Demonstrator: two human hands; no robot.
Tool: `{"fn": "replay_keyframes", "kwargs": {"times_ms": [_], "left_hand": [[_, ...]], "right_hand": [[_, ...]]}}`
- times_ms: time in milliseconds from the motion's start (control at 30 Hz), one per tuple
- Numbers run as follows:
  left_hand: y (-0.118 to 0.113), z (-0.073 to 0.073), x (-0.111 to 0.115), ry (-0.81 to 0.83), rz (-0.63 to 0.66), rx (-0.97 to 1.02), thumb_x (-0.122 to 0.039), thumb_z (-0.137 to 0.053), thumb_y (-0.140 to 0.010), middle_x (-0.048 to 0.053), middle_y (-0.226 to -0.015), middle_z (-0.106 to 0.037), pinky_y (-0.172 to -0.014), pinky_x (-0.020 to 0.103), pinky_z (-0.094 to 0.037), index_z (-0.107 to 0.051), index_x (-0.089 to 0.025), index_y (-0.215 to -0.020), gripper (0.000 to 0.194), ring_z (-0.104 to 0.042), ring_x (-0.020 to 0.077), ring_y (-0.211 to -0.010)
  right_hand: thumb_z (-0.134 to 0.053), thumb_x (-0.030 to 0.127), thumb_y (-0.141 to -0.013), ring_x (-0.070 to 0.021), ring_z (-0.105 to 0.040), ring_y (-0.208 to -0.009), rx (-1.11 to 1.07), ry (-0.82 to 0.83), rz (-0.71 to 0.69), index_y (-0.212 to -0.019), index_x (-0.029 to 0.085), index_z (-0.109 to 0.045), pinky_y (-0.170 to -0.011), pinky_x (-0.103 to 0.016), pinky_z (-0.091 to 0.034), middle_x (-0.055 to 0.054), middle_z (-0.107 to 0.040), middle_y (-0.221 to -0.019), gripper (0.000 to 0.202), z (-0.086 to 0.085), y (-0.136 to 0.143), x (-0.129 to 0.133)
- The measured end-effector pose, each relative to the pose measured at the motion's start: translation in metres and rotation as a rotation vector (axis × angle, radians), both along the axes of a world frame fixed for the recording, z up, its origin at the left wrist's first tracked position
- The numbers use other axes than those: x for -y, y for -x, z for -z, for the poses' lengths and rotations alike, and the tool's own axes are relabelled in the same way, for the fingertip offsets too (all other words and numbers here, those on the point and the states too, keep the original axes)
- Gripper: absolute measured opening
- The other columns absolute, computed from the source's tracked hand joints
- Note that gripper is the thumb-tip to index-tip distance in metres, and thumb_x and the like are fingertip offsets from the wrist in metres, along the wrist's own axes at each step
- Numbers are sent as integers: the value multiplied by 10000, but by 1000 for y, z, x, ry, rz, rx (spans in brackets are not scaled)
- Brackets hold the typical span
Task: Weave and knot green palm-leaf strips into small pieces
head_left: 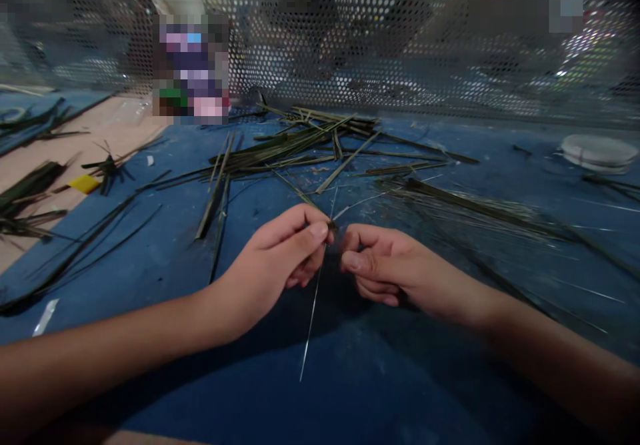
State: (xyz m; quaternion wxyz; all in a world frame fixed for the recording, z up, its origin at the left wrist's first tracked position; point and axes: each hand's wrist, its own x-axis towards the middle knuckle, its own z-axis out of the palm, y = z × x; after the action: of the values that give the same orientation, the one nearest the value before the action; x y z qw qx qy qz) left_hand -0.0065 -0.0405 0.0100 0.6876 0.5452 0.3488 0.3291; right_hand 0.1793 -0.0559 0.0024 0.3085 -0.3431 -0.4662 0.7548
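Observation:
Between the thumb and index finger of my left hand (295, 248) is pinched a thin green leaf strip (297, 190) together with a fine wire (313, 315). The wire hangs down toward me, and a pale end rises to the upper right. Just right of that pinch, my right hand (375, 261) has its fingers curled together; whatever it grips, if anything, is too small to name. Both hands are above the blue table surface (350, 391).
A pile of dried green strips (280, 151) lies behind my hands. Loose wires (480, 208) and strips spread to the right. A white round lid (599, 151) sits at the far right. A yellow piece (84, 183) lies left. A perforated metal screen (350, 65) stands behind.

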Motion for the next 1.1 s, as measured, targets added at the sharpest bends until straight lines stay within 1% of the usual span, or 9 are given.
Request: {"fn": "replay_keyframes", "kwargs": {"times_ms": [233,467,600,700,767,833,933,1033,1100], "left_hand": [[-2,-4,-6,228,-73,120,-207,-428,-918,-89,-496,-301,-468,186,-312,-507,-153,-777,171,-230,31,-415],[-1,-5,-9,280,-90,166,-186,-415,-914,-83,-509,-292,-462,184,-316,-517,-143,-776,177,-226,33,-414],[1,-7,-14,287,-71,186,-187,-410,-918,-81,-511,-298,-466,189,-319,-523,-142,-784,180,-221,32,-409],[4,-10,-17,248,-37,198,-194,-402,-921,-69,-506,-334,-484,203,-339,-521,-149,-785,186,-278,44,-411],[4,-11,-18,218,-23,189,-199,-405,-917,-33,-543,-446,-506,214,-364,-520,-150,-777,188,-389,65,-448],[4,-10,-17,202,-13,202,-193,-432,-900,29,-694,-581,-552,231,-402,-522,-149,-762,171,-531,106,-567],[3,-7,-16,158,-11,231,-189,-494,-869,63,-890,-619,-615,249,-429,-540,-151,-754,130,-608,159,-759],[3,-5,-17,-32,11,141,-213,-526,-877,62,-932,-621,-667,241,-430,-585,-155,-780,127,-586,156,-848],[5,-5,-18,-241,56,11,-217,-534,-886,75,-993,-628,-795,254,-431,-618,-152,-791,142,-565,175,-986]], "right_hand": [[-597,385,-869,-36,-262,-430,177,-129,-6,-767,180,-479,-394,-194,-169,101,-323,-532,258,4,4,3],[-564,292,-884,-47,-219,-446,339,-198,-14,-762,180,-496,-396,-206,-136,97,-297,-519,179,-4,-3,1],[-575,255,-871,-43,-242,-447,352,-197,28,-751,173,-512,-405,-204,-160,93,-315,-528,158,-8,-4,1],[-569,274,-880,-50,-299,-453,283,-183,152,-774,176,-531,-430,-203,-230,87,-357,-519,150,-7,-5,2],[-562,287,-889,-58,-346,-463,240,-178,253,-797,182,-539,-457,-208,-274,79,-410,-510,141,-4,-5,1],[-557,297,-894,-65,-394,-480,225,-164,311,-810,182,-544,-471,-211,-295,63,-473,-529,143,0,-3,-1],[-549,301,-897,-63,-416,-485,208,-119,308,-819,180,-554,-469,-207,-299,50,-510,-567,144,3,0,-2],[-553,286,-889,-61,-402,-476,202,-79,299,-808,177,-558,-466,-203,-306,53,-494,-555,136,-1,2,-1],[-567,297,-885,-62,-403,-475,216,-62,311,-798,173,-562,-463,-200,-307,54,-490,-534,152,-5,3,1]]}}
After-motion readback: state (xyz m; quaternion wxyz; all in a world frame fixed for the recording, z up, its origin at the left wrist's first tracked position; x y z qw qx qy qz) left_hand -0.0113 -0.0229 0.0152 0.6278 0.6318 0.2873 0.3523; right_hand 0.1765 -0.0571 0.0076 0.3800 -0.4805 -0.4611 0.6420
